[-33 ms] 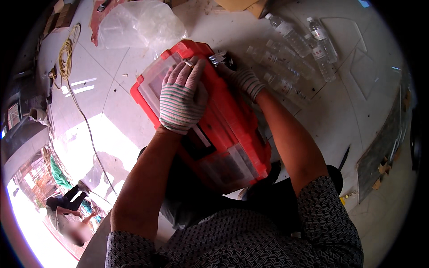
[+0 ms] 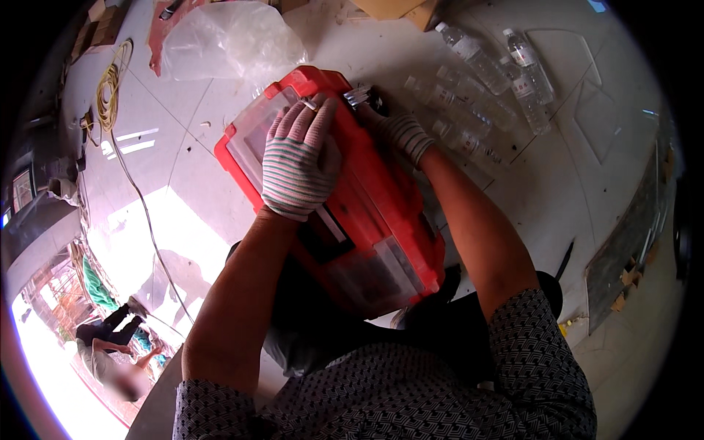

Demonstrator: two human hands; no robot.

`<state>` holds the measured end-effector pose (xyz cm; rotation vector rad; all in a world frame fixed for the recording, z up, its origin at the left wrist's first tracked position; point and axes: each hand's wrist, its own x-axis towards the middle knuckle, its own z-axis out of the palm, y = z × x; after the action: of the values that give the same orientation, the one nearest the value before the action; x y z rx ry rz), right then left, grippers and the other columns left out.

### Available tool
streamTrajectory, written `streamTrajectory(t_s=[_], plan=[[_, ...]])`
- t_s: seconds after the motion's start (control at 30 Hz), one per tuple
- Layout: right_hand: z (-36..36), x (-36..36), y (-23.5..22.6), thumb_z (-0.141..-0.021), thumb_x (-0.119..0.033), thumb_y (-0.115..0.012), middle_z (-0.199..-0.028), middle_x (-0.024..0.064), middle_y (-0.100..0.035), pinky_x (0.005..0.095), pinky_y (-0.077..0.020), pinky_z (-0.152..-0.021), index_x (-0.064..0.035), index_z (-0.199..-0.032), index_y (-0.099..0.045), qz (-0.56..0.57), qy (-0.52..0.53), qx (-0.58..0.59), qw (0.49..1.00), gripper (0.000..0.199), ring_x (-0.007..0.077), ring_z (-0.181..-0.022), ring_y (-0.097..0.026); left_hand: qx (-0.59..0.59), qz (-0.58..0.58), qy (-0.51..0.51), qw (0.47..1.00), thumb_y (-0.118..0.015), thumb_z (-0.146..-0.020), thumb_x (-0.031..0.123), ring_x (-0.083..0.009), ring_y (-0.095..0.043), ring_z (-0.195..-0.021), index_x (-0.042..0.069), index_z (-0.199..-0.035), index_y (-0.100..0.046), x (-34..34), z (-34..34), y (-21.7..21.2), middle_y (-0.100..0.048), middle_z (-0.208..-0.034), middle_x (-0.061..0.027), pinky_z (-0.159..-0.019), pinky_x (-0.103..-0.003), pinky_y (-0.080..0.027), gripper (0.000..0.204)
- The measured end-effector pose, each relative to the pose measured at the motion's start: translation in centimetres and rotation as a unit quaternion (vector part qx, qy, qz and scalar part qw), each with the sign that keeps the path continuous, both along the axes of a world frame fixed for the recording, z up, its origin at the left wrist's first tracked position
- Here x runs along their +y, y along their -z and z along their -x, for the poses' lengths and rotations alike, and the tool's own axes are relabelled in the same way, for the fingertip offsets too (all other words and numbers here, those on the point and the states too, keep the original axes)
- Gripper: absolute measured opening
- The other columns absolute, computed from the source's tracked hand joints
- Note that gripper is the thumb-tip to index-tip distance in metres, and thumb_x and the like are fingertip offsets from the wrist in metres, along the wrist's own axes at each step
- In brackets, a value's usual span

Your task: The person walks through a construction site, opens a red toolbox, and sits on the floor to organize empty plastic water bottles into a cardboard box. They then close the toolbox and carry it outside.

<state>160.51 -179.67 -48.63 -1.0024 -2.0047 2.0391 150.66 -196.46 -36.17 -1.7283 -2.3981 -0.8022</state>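
A red toolbox (image 2: 370, 198) with clear compartment covers in its lid lies in front of me, turned at a slant. My left hand (image 2: 299, 169), in a white knit glove with grey-green stripes, lies on the lid with its fingers stretched out. Beside those fingertips is a small silvery piece (image 2: 309, 103). At the toolbox's far right side is my right hand (image 2: 400, 133), in the same kind of glove, its fingers curled and partly hidden. A bunch of shiny metal prongs (image 2: 358, 96) shows at its fingertips; their kind is unclear.
Several clear plastic bottles (image 2: 477, 62) lie on the tiled floor at the far right. A clear plastic bag (image 2: 231, 40) sits beyond the toolbox. At left is a coiled yellowish cable (image 2: 108, 95); another person (image 2: 110, 348) is outside at lower left.
The other person's arm at lower left has shifted slightly. My hands and the toolbox show no clear movement.
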Motion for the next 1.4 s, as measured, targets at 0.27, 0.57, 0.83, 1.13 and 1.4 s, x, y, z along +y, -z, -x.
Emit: streamTrajectory(t_s=[0.27,0.57,0.83,1.13,1.4], plan=[[0.1,1.3,1.3,-0.091,-0.047,-0.059,-0.108,0.0169,-0.069,0.0355,-0.0486,-0.090,-0.0058,-0.118,-0.066,-0.042,-0.067,-0.021,0.997,0.050,0.0240,-0.103,-0.065,0.013,-0.015,0.007,1.000,-0.056,-0.076,-0.001,-0.0364,-0.056,-0.113,0.003,-0.127,-0.056,0.3,-0.1,0.2,-0.060,-0.124,-0.0174,-0.102,-0.048,-0.043,0.051],[1.2,2.0,0.1,-0.090,-0.062,-0.051,-0.107,0.0199,-0.069,0.0409,-0.0483,-0.091,-0.0064,-0.116,-0.067,-0.131,-0.137,-0.102,0.977,0.063,0.0333,-0.105,-0.065,0.009,-0.007,-0.002,1.000,-0.055,-0.076,0.002,-0.0352,-0.055,-0.115,0.005,-0.127,-0.057,0.1,0.0,0.1,-0.059,-0.125,-0.0164,-0.103,-0.050,-0.040,0.052],[0.9,1.3,-1.2,-0.088,-0.075,-0.035,-0.122,0.0230,-0.063,0.0406,-0.0413,-0.101,-0.0023,-0.124,-0.062,-0.049,-0.147,-0.181,0.971,0.085,0.0332,-0.118,-0.058,0.019,0.004,0.013,1.000,-0.054,-0.078,-0.002,-0.0384,-0.053,-0.118,0.002,-0.133,-0.051,0.4,-0.5,-0.2,-0.057,-0.130,-0.0175,-0.104,-0.049,-0.039,0.054],[-2.1,-2.8,-3.2,-0.096,-0.048,-0.040,-0.116,0.0277,-0.061,0.0440,-0.0429,-0.098,0.0005,-0.113,-0.063,-0.053,0.064,-0.079,0.993,0.056,0.0428,-0.114,-0.055,0.002,0.007,0.014,1.000,-0.053,-0.079,-0.001,-0.0388,-0.054,-0.117,0.001,-0.130,-0.053,0.6,-0.7,-0.5,-0.057,-0.129,-0.0200,-0.104,-0.050,-0.039,0.051],[-9.4,0.5,-2.4,-0.087,-0.024,-0.054,-0.112,0.0251,-0.062,0.0459,-0.0455,-0.095,-0.0026,-0.110,-0.065,-0.429,-0.089,-0.216,0.873,0.033,0.0395,-0.109,-0.058,0.018,-0.002,0.017,1.000,-0.052,-0.080,-0.002,-0.0377,-0.053,-0.119,0.002,-0.134,-0.052,0.1,-0.5,-0.4,-0.056,-0.130,-0.0196,-0.105,-0.050,-0.037,0.054]])
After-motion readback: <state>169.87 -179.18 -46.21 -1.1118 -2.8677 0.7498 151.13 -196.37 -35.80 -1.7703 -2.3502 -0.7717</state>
